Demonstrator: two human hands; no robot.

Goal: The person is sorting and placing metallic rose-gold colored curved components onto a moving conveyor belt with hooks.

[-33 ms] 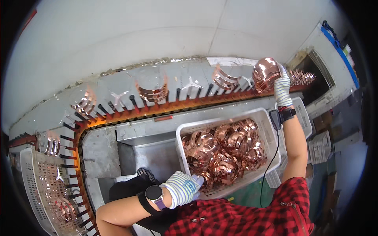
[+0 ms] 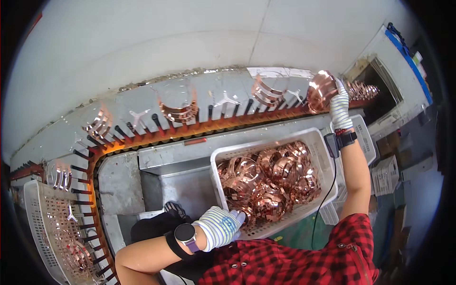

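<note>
At the far right my right hand (image 2: pixel 339 105), in a striped glove, is closed on the side of a shiny copper-coloured banded shade (image 2: pixel 322 91). The shade is tilted beside the row of upright pins of the conveyor (image 2: pixel 223 122); its contact with a pin is hidden. My left hand (image 2: pixel 219 228), also gloved, is curled at the near left corner of a white plastic basket (image 2: pixel 273 143), its fingertips partly hidden at the rim. Inside the basket lies a heap of similar copper-coloured banded pieces (image 2: pixel 268 185).
Along the conveyor stand copper-coloured shades (image 2: pixel 178 111) and pale three-armed pieces (image 2: pixel 225 99). More copper pieces run into a wall opening (image 2: pixel 380 85) at the right. A second white basket (image 2: pixel 38 223) stands at the far left. A black cable (image 2: pixel 327 194) hangs from my right wrist.
The shades and three-armed pieces on the conveyor have shifted slightly left. The shade in my right hand has tilted a little; my left hand has stayed in place.
</note>
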